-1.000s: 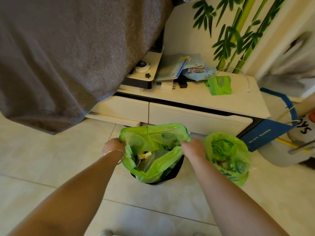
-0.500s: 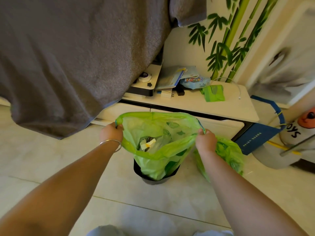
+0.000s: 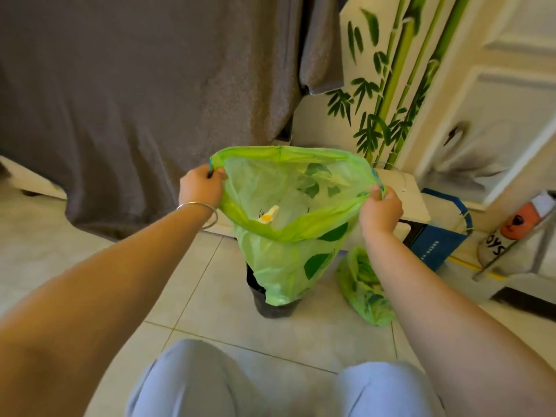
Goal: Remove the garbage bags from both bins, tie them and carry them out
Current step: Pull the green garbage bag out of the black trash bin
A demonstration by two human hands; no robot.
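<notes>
Green, thin plastic garbage bag (image 3: 285,236) has risen almost clear of its dark round bin (image 3: 272,305) as our left hand (image 3: 200,188) and right hand (image 3: 380,210) pinch its rim, so tying comes next.

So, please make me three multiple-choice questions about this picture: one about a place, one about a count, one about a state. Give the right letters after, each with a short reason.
1. Where does the second green bag lie?
A. on the floor, beside the dark bin
B. on the grey blanket
C. inside the blue bag

2. How many hands hold the rim of the lifted green bag?
A. none
B. one
C. two

3. In what state is the mouth of the lifted bag?
A. tied in a knot
B. held wide open
C. twisted shut

Answers:
1 A: it rests on the tiles just to the right of the dark bin.
2 C: the left hand and the right hand each grip one side of the rim.
3 B: the rim is stretched between the hands, and rubbish shows inside.
</notes>
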